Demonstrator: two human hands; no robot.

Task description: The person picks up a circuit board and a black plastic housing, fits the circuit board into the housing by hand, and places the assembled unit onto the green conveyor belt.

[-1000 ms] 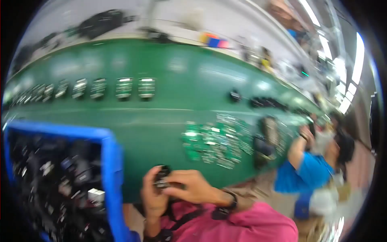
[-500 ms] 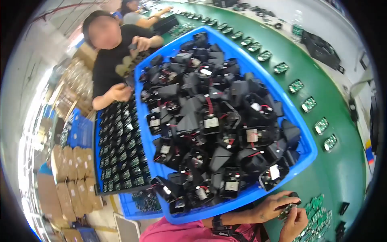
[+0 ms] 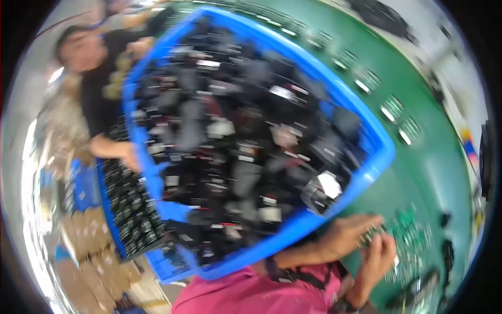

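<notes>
At the lower right, my left hand (image 3: pixel 348 235) and my right hand (image 3: pixel 377 255) meet over the green table (image 3: pixel 361 204). Between their fingertips is a small green circuit board (image 3: pixel 372 234), gripped from both sides; motion blur hides its details. A pile of similar green circuit boards (image 3: pixel 410 238) lies on the table just right of my hands. Left of them stands a large blue bin (image 3: pixel 379 157) heaped with black plastic housings (image 3: pixel 246 178), some with red wires and whitish parts inside.
Spaced circuit boards (image 3: pixel 366 81) form a row along the table's far side. Black parts (image 3: pixel 447 256) lie near the right edge. Across the bin, a person in black (image 3: pixel 99 78) reaches beside a tray of boards (image 3: pixel 130 209). Brown cartons (image 3: pixel 86 233) stand at left.
The view has swung, so the bin and the co-worker appear further left, and blur has grown. My hands stay together on the board; the black piece at my left fingers no longer shows.
</notes>
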